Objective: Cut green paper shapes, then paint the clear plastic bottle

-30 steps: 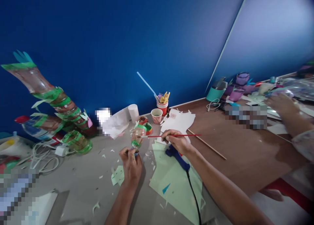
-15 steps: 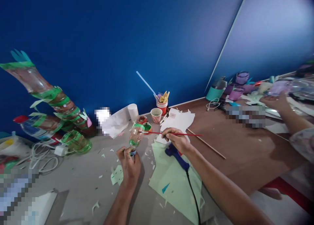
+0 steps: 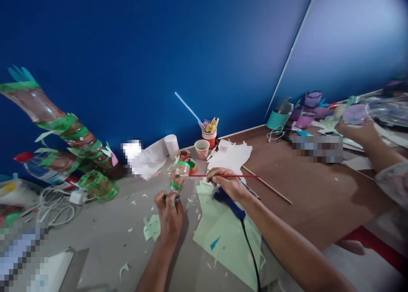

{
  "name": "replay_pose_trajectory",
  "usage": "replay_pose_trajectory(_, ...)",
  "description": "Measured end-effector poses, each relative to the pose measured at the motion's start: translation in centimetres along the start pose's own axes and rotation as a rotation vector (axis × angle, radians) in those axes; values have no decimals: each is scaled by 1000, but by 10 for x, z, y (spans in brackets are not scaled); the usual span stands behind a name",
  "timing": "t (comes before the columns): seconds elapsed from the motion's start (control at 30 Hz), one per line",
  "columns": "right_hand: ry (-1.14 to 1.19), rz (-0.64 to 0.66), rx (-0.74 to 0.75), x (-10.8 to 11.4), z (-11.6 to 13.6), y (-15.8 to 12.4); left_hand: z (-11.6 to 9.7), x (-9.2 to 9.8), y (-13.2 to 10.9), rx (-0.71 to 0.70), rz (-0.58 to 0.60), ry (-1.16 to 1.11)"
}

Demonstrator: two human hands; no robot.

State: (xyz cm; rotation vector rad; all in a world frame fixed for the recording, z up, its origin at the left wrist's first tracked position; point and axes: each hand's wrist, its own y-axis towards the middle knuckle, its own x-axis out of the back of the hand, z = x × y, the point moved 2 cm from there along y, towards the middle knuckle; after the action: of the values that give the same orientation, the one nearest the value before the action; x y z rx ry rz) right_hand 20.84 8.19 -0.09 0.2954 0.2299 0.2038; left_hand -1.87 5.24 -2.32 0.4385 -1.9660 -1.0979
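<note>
My left hand (image 3: pixel 169 213) is closed on the neck end of a small clear plastic bottle (image 3: pixel 179 177) with green and brown paint, held tilted above the grey table. My right hand (image 3: pixel 228 182) pinches a thin red paintbrush (image 3: pixel 236 176), whose tip lies against the bottle's side. Just behind the bottle are a cup of green paint (image 3: pixel 191 164) and a cup of brown paint (image 3: pixel 184 155). A blue glue gun (image 3: pixel 232 205) rests under my right hand on pale green paper (image 3: pixel 223 245).
Painted bottle tubes (image 3: pixel 86 137) lean at the left near a white cable (image 3: pixel 57 207). Behind stand a paper cup (image 3: pixel 202 150) and a red-white cup (image 3: pixel 209 139). A wooden stick (image 3: pixel 270 187) lies right. Another person's hand (image 3: pixel 358 132) holds a purple bottle piece (image 3: pixel 356 114).
The brush tip has moved left and down onto the bottle's brown part. The bottle has shifted slightly right and lower. The other person's purple piece appears more upright.
</note>
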Motion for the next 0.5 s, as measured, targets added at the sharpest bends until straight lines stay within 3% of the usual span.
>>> replay_pose_trajectory(0.2,-51,70,-25,-4,8,-1,0,-1,-1,-30,7,1)
replay_pose_trajectory(0.5,73,9,-2,9,2,0,1,1,0,6,12,0)
